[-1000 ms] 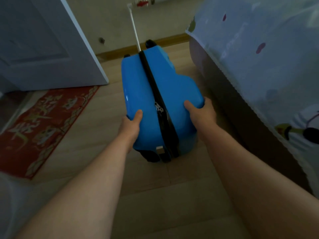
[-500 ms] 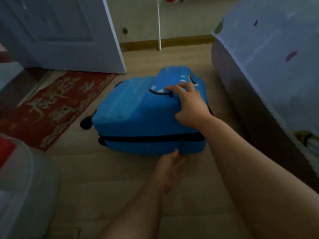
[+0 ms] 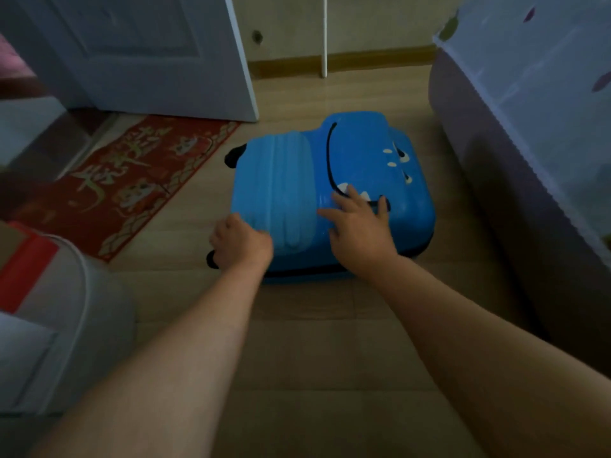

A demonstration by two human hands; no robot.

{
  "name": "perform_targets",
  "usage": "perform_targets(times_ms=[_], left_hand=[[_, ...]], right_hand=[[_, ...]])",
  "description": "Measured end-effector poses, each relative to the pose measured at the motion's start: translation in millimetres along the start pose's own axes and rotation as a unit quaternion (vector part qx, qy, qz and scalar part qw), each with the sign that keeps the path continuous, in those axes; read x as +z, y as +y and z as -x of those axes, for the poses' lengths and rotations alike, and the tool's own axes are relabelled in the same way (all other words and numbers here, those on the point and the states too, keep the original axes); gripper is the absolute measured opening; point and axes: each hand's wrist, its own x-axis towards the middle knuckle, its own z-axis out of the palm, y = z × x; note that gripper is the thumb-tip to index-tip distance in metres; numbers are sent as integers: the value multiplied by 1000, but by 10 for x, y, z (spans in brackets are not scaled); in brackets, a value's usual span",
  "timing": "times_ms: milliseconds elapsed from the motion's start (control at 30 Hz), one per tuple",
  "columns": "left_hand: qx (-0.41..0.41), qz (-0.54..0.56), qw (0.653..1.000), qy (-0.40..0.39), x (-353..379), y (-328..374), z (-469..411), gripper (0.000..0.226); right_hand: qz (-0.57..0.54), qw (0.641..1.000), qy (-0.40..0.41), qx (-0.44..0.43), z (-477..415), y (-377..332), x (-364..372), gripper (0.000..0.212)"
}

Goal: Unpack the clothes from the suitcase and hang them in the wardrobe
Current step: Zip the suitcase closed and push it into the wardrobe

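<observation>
Wooden floor (image 3: 297,325) carries the blue suitcase (image 3: 363,153), lying flat and zipped, just right of the red rug (image 3: 132,180). Left hand (image 3: 239,242) curls its fingers around the suitcase's near left corner; right hand (image 3: 360,226) rests on its lid, fingers spread apart.

Glossy, ribbed hard-plastic suitcase (image 3: 357,153) lies on smooth wood-look floor (image 3: 317,342) beside a woven rug (image 3: 125,180).
</observation>
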Motion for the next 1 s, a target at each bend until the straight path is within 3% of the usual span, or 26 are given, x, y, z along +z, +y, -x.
perform_targets(times_ms=[67, 200, 400, 467, 500, 533, 600, 633, 667, 700, 733, 800, 867, 933, 1000], left_hand=[[-11, -9, 999, -49, 65, -199, -180, 51], [27, -12, 993, -111, 178, -563, -380, 62], [60, -178, 981, -40, 0, -511, -113, 69], [57, -110, 988, -89, 11, -502, 210, 63], [36, -26, 984, -170, 33, -541, 355, 57], [-6, 62, 954, -294, 57, -525, 521, 49], [-34, 75, 822, -563, -66, -429, 727, 36], [-25, 74, 752, -654, -142, -338, 737, 33], [-9, 96, 722, -685, -208, -260, 698, 30], [1, 146, 743, -653, -290, -151, 643, 28], [-4, 218, 800, -559, -320, -133, 529, 27], [-38, 333, 899, -283, -390, -191, 204, 27], [-40, 286, 955, -72, -335, -449, -83, 27], [-23, 148, 986, -72, -200, -767, -199, 19], [-7, 107, 976, -187, 7, -974, -165, 26]], right_hand=[[65, 997, -31, -35, 84, -110, 130, 36], [115, 993, -20, -32, 153, -125, 202, 31], [159, 983, 51, 72, 24, -177, 18, 27], [137, 981, 103, 91, -45, -122, -50, 30], [123, 981, 125, 80, -90, -130, -49, 31], [108, 983, 133, 64, -109, -119, -34, 32], [78, 990, 112, 21, -143, -221, 53, 34], [61, 994, 94, 3, -161, -274, 103, 35], [45, 996, 74, -11, -183, -336, 164, 35], [32, 998, 58, -18, -190, -374, 202, 35], [23, 998, 47, -23, -178, -413, 245, 33], [17, 998, 58, -24, -155, -456, 308, 28], [32, 996, 77, -7, -121, -508, 338, 25], [49, 994, 93, -7, -82, -562, 377, 27], [53, 995, 67, -46, -14, -616, 430, 34]])
